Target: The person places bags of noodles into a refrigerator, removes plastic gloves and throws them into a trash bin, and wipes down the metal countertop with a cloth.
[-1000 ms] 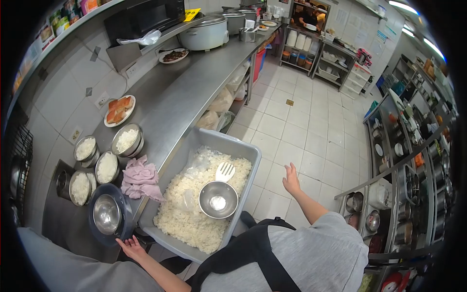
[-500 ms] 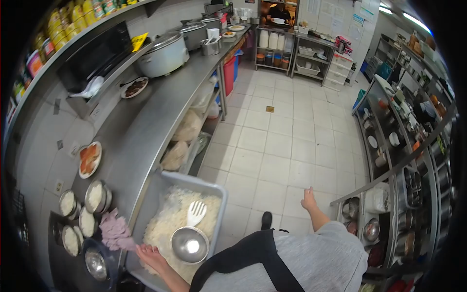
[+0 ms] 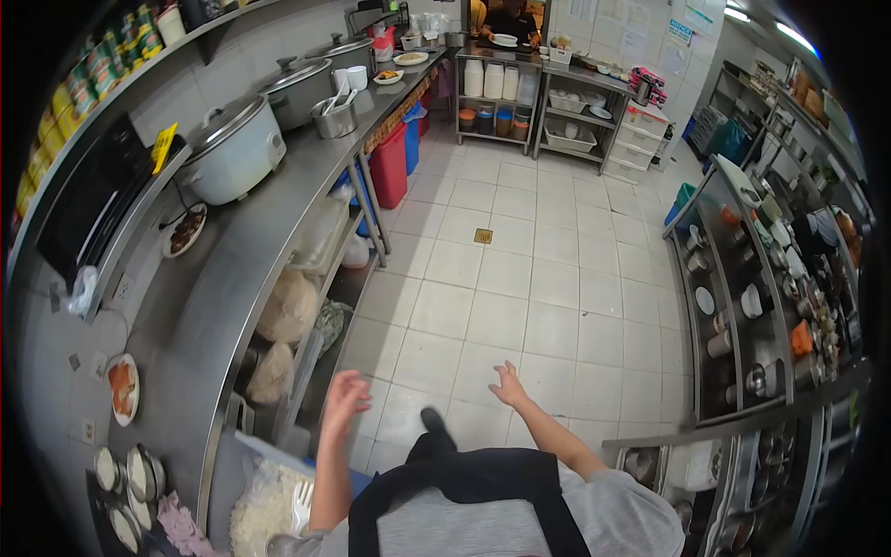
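Note:
My left hand [image 3: 347, 397] is raised over the floor beside the grey tub [image 3: 325, 471], empty, its fingers apart and slightly curled. Farther right, my right hand [image 3: 507, 384] hangs above the floor tiles with spread fingers and nothing in it. Cooked rice [image 3: 260, 511] fills part of the tub, with a white slotted spoon [image 3: 302, 504] on it. My left forearm hides part of the tub. On the steel counter [image 3: 209, 297] at the lower left stand bowls of rice [image 3: 142, 473] next to a pink cloth [image 3: 181, 525].
Along the left counter are rice cookers [image 3: 232, 148], plates of food [image 3: 123, 390] and a steel container [image 3: 334, 119]. A red bin [image 3: 390, 167] stands beneath it. Shelving [image 3: 733, 306] lines the right. A person [image 3: 510, 23] is behind the far opening.
The view has moved forward along the counter, so the tub and bowls sit lower in the frame. My left hand has moved away from the bowls and cloth and over the floor.

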### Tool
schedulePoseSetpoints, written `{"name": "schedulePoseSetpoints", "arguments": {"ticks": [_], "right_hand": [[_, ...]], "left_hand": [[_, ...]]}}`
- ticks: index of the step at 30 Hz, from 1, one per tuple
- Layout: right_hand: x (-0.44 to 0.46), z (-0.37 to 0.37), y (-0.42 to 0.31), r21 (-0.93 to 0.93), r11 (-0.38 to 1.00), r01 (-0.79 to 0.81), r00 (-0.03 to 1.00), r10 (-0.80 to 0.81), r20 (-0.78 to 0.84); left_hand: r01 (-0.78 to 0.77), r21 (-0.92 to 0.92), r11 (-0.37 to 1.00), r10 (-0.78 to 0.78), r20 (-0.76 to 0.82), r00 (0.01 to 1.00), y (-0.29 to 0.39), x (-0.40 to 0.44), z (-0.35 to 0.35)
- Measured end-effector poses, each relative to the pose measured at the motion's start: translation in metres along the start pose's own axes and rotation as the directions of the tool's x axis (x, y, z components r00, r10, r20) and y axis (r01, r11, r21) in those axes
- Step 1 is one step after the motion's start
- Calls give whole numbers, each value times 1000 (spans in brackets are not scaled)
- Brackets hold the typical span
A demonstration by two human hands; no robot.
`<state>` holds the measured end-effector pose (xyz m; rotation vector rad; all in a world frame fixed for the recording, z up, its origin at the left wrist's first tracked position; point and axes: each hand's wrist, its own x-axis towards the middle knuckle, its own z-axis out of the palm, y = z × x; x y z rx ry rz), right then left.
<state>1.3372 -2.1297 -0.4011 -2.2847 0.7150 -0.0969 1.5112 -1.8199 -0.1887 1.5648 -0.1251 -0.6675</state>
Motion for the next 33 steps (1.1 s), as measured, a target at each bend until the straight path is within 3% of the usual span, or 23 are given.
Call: {"name": "schedulePoseSetpoints", "arguments": {"ticks": [2, 3, 4, 5, 6, 7, 8, 9, 11, 13, 14, 17, 19, 21, 23, 25, 27, 28, 29, 30, 31, 32, 33], "right_hand": [[66, -22, 10, 72, 996, 42, 998, -40, -38], [94, -34, 20, 76, 996, 46, 998, -42, -49], [123, -51, 35, 80, 997, 23, 993, -14, -117], [150, -71, 51, 85, 996, -1, 982, 17, -188], [169, -89, 72, 17, 1000, -15, 970, 19, -242], [183, -107, 94, -51, 998, -31, 954, 14, -299], [191, -123, 119, -105, 986, -131, 942, 91, -323], [192, -138, 143, -43, 971, -235, 925, 209, -318], [181, -165, 185, -131, 855, -502, 856, 469, -219], [158, -169, 234, -121, 750, -650, 748, 605, -273], [149, -179, 235, -93, 651, -754, 656, 736, -169], [121, -174, 237, -29, 569, -822, 551, 781, -292], [106, -127, 294, 67, 468, -881, 436, 860, -266], [133, -133, 291, 71, 381, -922, 364, 914, -182], [187, -153, 295, 41, 389, -920, 381, 916, -129], [264, -186, 313, -4, 473, -881, 471, 876, -107], [365, -230, 332, -55, 615, -787, 617, 782, -91], [425, -254, 339, -78, 686, -723, 690, 718, -87], [495, -274, 345, -142, 656, -741, 668, 742, -60], [568, -257, 415, -331, 752, -571, 785, 617, 48], [648, -291, 376, -242, 682, -690, 696, 717, 37], [716, -304, 368, -328, 792, -516, 850, 521, -78], [782, -321, 355, -300, 869, -393, 919, 382, -97]], "left_hand": [[-148, 371, 917, 52, 255, 965, -31, 68, 4], [-158, 374, 914, 60, 260, 964, -29, 92, 12], [-202, 692, 693, -36, 313, 949, -25, 119, 23], [-255, 895, 366, -141, 324, 935, -21, 147, 32], [-270, 893, 361, -133, 336, 933, -26, 178, 34], [-273, 891, 362, -237, 372, 897, -34, 219, 34], [-274, 891, 363, -340, 400, 851, -32, 262, 39], [-282, 887, 365, -332, 408, 851, -20, 301, 50], [-386, 896, 221, -265, 436, 860, 5, 365, 73], [-449, 855, 258, -121, 490, 863, 59, 414, 117], [-516, 813, 269, -49, 546, 836, 80, 440, 142], [-734, 611, 295, 119, 739, 663, 137, 509, 224], [-738, 513, 438, 54, 805, 591, 175, 541, 276], [-758, 487, 434, 50, 827, 560, 198, 582, 317], [-770, 453, 449, 45, 850, 525, 197, 632, 339], [-589, 427, 687, 60, 773, 631, 159, 707, 351], [-437, 604, 666, 26, 567, 823, 108, 774, 333], [-355, 700, 620, 41, 422, 905, 67, 803, 310], [-302, 860, 411, 64, 303, 951, 29, 819, 279], [-536, 795, 284, 139, 519, 844, 34, 786, 230], [-248, 907, 340, -372, 372, 850, -10, 825, 189], [55, 977, 208, -670, 101, 735, 15, 813, 168], [60, 974, 220, -670, 106, 735, 23, 831, 187]]}}
